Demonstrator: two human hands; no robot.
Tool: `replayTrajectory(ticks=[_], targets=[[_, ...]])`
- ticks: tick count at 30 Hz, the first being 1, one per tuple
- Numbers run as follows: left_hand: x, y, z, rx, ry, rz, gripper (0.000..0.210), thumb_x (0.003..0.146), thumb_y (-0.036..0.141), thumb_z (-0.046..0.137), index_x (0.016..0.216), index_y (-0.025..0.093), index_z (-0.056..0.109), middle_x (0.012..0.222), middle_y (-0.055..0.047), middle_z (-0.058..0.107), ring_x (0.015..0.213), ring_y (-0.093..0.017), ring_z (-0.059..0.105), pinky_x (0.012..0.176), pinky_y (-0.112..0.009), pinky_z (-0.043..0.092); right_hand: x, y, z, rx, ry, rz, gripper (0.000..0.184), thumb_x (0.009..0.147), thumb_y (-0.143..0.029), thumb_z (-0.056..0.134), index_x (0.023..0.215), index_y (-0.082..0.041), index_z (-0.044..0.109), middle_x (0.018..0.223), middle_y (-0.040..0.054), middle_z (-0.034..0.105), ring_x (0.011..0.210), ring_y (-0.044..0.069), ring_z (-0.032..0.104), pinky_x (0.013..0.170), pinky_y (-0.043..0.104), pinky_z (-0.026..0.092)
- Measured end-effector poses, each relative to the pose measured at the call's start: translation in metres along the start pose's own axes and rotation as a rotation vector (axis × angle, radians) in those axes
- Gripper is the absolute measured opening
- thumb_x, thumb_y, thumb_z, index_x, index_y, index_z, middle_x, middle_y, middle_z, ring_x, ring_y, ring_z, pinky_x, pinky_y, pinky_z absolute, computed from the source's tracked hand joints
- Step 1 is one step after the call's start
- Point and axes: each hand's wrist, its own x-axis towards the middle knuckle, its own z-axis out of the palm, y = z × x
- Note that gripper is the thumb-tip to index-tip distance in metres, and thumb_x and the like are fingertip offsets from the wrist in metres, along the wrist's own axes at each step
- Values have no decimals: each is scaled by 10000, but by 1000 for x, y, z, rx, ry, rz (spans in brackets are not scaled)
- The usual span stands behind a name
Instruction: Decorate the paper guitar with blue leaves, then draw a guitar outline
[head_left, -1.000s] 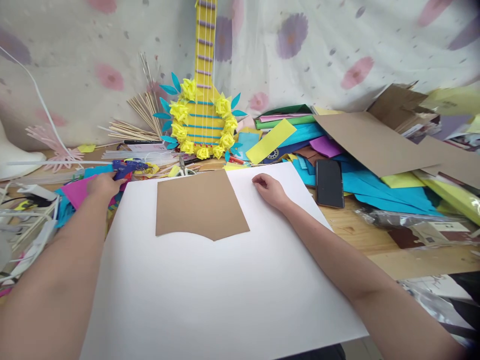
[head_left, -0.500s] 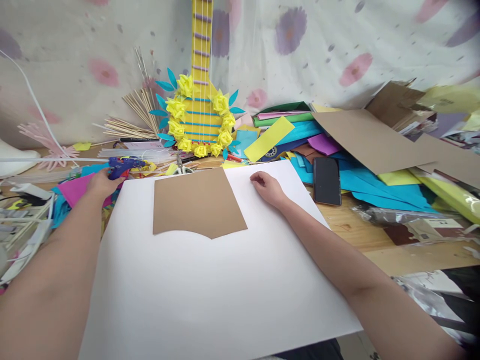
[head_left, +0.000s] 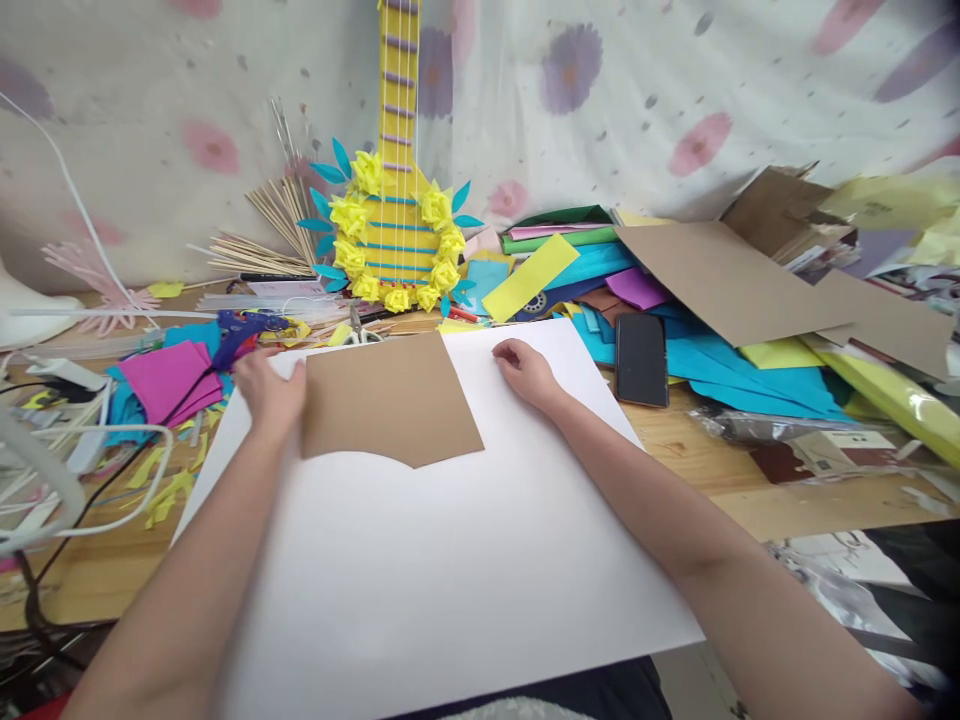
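Observation:
A large white sheet [head_left: 450,560] lies over the front of the table. Flat on its upper part rests a brown cardboard piece [head_left: 390,400] with slanting sides and a curved, pointed lower edge. My left hand [head_left: 270,390] is at the cardboard's left edge, thumb spread from the bent fingers, holding nothing visible. To the right of the cardboard, my right hand [head_left: 527,372] lies on the sheet with its fingers curled in and nothing seen in them. Just beyond my left hand is a blue glue gun [head_left: 244,330].
A yellow flowered paper guitar [head_left: 401,230] leans at the back, near scissors [head_left: 358,330] and wooden sticks [head_left: 274,245]. Pink paper [head_left: 169,380] and white cables [head_left: 97,430] crowd the left. A phone [head_left: 641,360], coloured paper [head_left: 757,370] and cardboard sheets [head_left: 727,270] lie right.
My left hand has moved right, from beside the glue gun to the cardboard's left edge. The glue gun stays on the table. My right hand keeps its place on the sheet.

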Motion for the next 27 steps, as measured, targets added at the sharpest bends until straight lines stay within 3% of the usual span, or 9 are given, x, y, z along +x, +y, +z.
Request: replayTrajectory(ticks=[3, 6, 9, 13, 17, 20, 22, 27], targets=[[-27, 30, 13, 91, -244, 308, 608, 836, 525, 437, 1320, 161, 482, 1446, -143, 375, 1354, -302, 288, 1113, -430, 205, -3, 1, -1, -142, 5, -70, 310, 801, -198, 437, 1061, -153, 599, 1118, 107, 635, 1058, 215, 563, 938, 368, 427], [-44, 49, 21, 215, -436, 410, 703, 862, 611, 289, 1430, 201, 343, 1529, -99, 247, 1411, -329, 153, 1128, -512, 102, -8, 5, -2, -344, -34, -111, 494, 844, -360, 492, 1263, -100, 510, 1362, 161, 487, 1308, 282, 378, 1088, 442, 274], [-55, 59, 22, 273, -479, 459, 722, 875, 613, 215, 1460, 195, 282, 1545, -82, 207, 1421, -327, 116, 1129, -519, 88, -11, 5, -5, -479, -112, -65, 599, 869, -454, 460, 1343, -89, 440, 1441, 166, 394, 1361, 306, 301, 1116, 472, 211], [-62, 68, 15, 239, -446, 517, 680, 853, 593, 326, 1401, 196, 394, 1502, -99, 312, 1391, -323, 217, 1123, -511, 139, 0, -12, -7, -514, -122, -53, 548, 850, -418, 511, 1298, -103, 487, 1333, 171, 509, 1276, 305, 410, 1069, 441, 299], [-38, 79, 12, 88, -374, 463, 418, 809, 425, 481, 1141, 212, 621, 1265, -87, 566, 1203, -268, 473, 1058, -381, 322, 23, -38, 3, -393, -126, -50, 437, 858, -373, 506, 1228, -142, 543, 1269, 139, 562, 1207, 270, 476, 1017, 402, 367], [0, 87, 18, 36, -324, 285, 323, 827, 318, 450, 1057, 199, 642, 1182, -94, 603, 1131, -250, 531, 971, -352, 410, 42, -54, 22, -336, -155, -45, 382, 868, -337, 491, 1194, -154, 571, 1272, 114, 565, 1209, 247, 477, 1007, 376, 375], [26, 89, 27, 92, -312, 215, 350, 814, 330, 493, 1103, 179, 620, 1203, -129, 585, 1149, -283, 524, 956, -383, 419, 53, -63, 36, -334, -172, -82, 360, 881, -306, 471, 1187, -150, 582, 1272, 100, 570, 1221, 234, 467, 1027, 354, 351], [59, 91, 51, 219, -549, 86, 551, 725, 438, 646, 1173, 129, 557, 1261, -187, 558, 1204, -325, 497, 948, -399, 428, 67, -79, 65, -388, -279, -169, 358, 901, -294, 437, 1191, -144, 583, 1220, 97, 607, 1167, 230, 494, 1006, 346, 352]])
